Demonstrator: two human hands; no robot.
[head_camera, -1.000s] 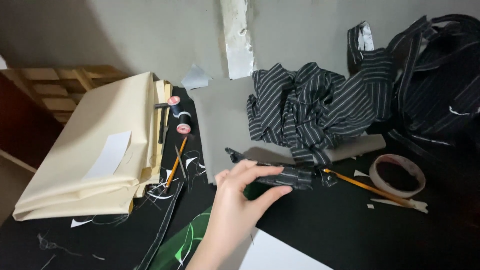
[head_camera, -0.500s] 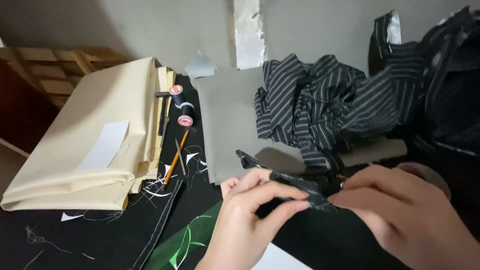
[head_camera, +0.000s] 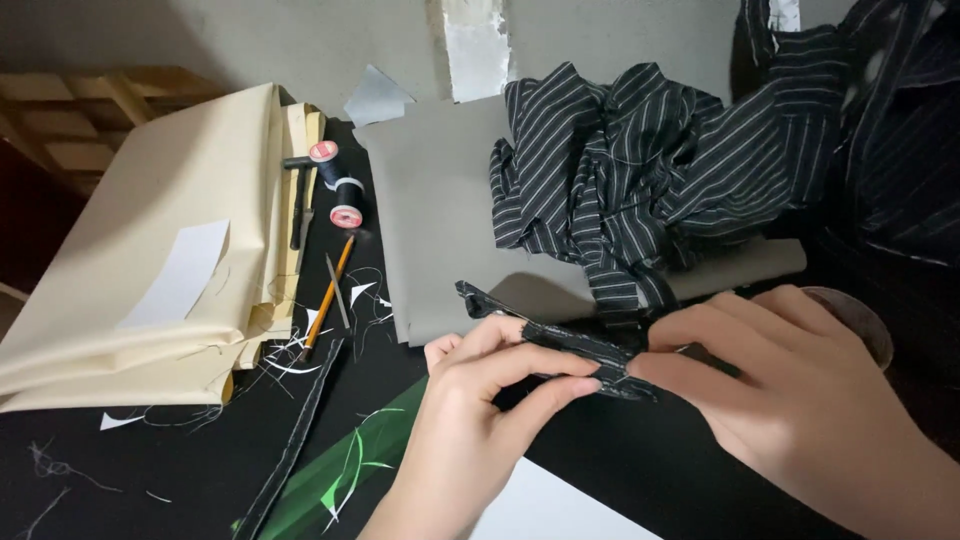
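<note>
Black striped fabric strip (head_camera: 560, 345) lies left to right between both hands. The left hand (head_camera: 470, 410) pinches its middle; the right hand (head_camera: 800, 400) pinches its right end.

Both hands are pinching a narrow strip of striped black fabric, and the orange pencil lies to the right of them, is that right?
Not quite. In the head view the orange pencil lies to the left of them, beside the cream fabric stack. The left hand and right hand do pinch the striped strip.
</note>
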